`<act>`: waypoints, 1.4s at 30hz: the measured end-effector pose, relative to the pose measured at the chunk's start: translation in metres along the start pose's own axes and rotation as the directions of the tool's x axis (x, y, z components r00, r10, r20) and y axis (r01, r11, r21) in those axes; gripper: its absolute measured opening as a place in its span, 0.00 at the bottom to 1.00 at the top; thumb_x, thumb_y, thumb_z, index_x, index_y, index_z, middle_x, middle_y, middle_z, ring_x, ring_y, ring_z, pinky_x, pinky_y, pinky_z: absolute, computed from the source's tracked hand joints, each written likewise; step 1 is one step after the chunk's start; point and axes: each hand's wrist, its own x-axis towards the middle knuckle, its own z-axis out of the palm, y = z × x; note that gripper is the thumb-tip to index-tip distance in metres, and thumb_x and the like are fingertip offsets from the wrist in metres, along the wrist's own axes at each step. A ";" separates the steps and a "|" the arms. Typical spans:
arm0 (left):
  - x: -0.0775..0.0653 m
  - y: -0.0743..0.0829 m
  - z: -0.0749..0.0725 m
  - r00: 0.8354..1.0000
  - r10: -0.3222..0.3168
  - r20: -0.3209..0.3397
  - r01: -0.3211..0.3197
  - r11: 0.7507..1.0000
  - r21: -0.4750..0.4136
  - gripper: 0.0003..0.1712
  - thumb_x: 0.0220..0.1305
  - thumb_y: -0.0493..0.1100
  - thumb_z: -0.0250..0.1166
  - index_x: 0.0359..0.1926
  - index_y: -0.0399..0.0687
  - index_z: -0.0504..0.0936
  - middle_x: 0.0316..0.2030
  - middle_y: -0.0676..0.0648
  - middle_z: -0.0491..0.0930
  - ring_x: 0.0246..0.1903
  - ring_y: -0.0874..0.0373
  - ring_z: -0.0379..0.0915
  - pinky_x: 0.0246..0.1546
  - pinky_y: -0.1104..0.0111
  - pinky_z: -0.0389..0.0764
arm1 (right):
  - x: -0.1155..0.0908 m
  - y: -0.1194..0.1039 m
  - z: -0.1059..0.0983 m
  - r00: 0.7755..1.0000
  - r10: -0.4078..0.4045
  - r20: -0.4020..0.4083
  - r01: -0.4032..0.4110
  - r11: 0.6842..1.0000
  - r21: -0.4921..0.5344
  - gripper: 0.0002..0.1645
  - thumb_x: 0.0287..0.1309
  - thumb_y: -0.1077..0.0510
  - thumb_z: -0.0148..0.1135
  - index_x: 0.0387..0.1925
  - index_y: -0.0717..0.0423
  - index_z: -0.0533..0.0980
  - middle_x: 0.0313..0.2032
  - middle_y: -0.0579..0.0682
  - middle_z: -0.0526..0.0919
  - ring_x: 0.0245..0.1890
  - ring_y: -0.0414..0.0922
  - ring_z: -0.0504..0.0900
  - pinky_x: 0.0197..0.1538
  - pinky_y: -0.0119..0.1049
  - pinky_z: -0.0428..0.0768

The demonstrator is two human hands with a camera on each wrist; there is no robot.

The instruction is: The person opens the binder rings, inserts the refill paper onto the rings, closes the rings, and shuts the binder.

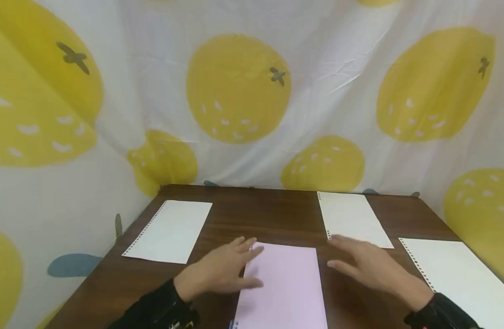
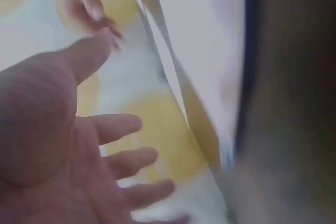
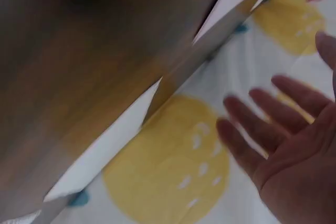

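A pale pink notebook or pad (image 1: 284, 288) lies at the near middle of the table, a bit of its spiral binding showing at the lower left. My left hand (image 1: 223, 269) is over its left edge, fingers spread and straight, holding nothing. To the right of the pad hovers my right hand (image 1: 373, 267), also with extended fingers and nothing in it. In the left wrist view the left palm (image 2: 37, 129) faces the other hand. The right wrist view shows the right hand's palm (image 3: 304, 166) with its fingers apart.
On the dark wooden table (image 1: 260, 214) lie a white punched sheet (image 1: 173, 230) at left, another white sheet (image 1: 352, 217) at back right and a third sheet (image 1: 461, 269) at right. A fruit-print curtain (image 1: 243, 160) hangs behind the table and along its sides.
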 end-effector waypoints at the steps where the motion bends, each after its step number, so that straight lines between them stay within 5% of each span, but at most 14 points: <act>1: -0.007 0.011 0.002 0.999 0.036 0.032 -0.036 0.999 0.005 0.47 0.61 0.74 0.52 0.74 0.56 0.59 0.72 0.44 0.56 0.68 0.39 0.55 0.56 0.46 0.69 | -0.005 -0.012 0.000 0.997 -0.072 0.014 0.072 0.997 0.029 0.31 0.62 0.40 0.61 0.59 0.55 0.76 0.56 0.51 0.79 0.56 0.49 0.78 0.54 0.49 0.76; 6: -0.030 0.049 0.017 0.972 0.148 0.182 -0.155 0.988 0.026 0.43 0.61 0.72 0.53 0.72 0.60 0.63 0.70 0.46 0.61 0.65 0.39 0.60 0.54 0.51 0.73 | -0.021 -0.064 0.006 0.929 -0.338 0.152 0.327 0.940 0.092 0.31 0.64 0.38 0.58 0.59 0.54 0.76 0.56 0.47 0.79 0.54 0.45 0.79 0.49 0.44 0.79; 11: -0.033 0.060 0.027 0.969 0.096 0.229 -0.109 0.993 0.046 0.40 0.62 0.72 0.53 0.71 0.64 0.65 0.70 0.49 0.62 0.66 0.40 0.59 0.54 0.48 0.72 | -0.028 -0.085 0.018 0.868 -0.421 0.265 0.422 0.905 0.055 0.41 0.65 0.30 0.47 0.65 0.56 0.70 0.62 0.55 0.73 0.60 0.51 0.74 0.51 0.46 0.78; 17: -0.037 0.071 0.040 0.977 0.061 0.202 -0.084 0.990 0.111 0.40 0.62 0.74 0.48 0.71 0.67 0.63 0.69 0.46 0.61 0.66 0.38 0.58 0.53 0.46 0.72 | -0.042 -0.085 0.027 0.862 -0.362 0.355 0.361 0.930 0.072 0.45 0.66 0.29 0.43 0.67 0.59 0.67 0.66 0.59 0.68 0.64 0.56 0.68 0.54 0.51 0.75; 23: -0.035 0.080 0.041 0.974 0.101 0.201 -0.141 0.970 0.196 0.40 0.63 0.75 0.46 0.72 0.68 0.61 0.67 0.43 0.65 0.63 0.38 0.63 0.50 0.52 0.76 | -0.045 -0.082 0.021 0.854 -0.292 0.430 0.270 0.956 0.113 0.50 0.60 0.24 0.44 0.69 0.58 0.66 0.69 0.57 0.64 0.67 0.56 0.64 0.56 0.55 0.73; 32: -0.034 0.084 0.036 0.973 0.106 0.204 -0.148 0.968 0.202 0.40 0.59 0.77 0.50 0.70 0.73 0.63 0.65 0.44 0.66 0.61 0.39 0.66 0.45 0.55 0.79 | -0.054 -0.078 0.014 0.856 -0.287 0.429 0.247 0.958 0.147 0.50 0.60 0.25 0.47 0.70 0.56 0.64 0.70 0.57 0.62 0.67 0.57 0.63 0.56 0.54 0.73; 38: -0.032 0.083 0.030 0.969 0.074 0.237 -0.102 0.989 0.109 0.41 0.54 0.77 0.55 0.69 0.76 0.64 0.65 0.46 0.68 0.60 0.40 0.66 0.46 0.51 0.78 | -0.056 -0.076 0.003 0.842 -0.342 0.418 0.354 0.934 0.051 0.51 0.60 0.24 0.44 0.68 0.58 0.67 0.67 0.58 0.67 0.65 0.54 0.68 0.55 0.53 0.74; 42: -0.031 0.082 0.026 0.971 0.103 0.217 -0.138 0.979 0.151 0.37 0.58 0.74 0.55 0.68 0.76 0.66 0.62 0.46 0.70 0.57 0.41 0.70 0.45 0.53 0.79 | -0.054 -0.079 0.002 0.829 -0.397 0.394 0.450 0.891 -0.050 0.50 0.61 0.23 0.40 0.64 0.59 0.71 0.63 0.58 0.72 0.62 0.54 0.72 0.54 0.50 0.76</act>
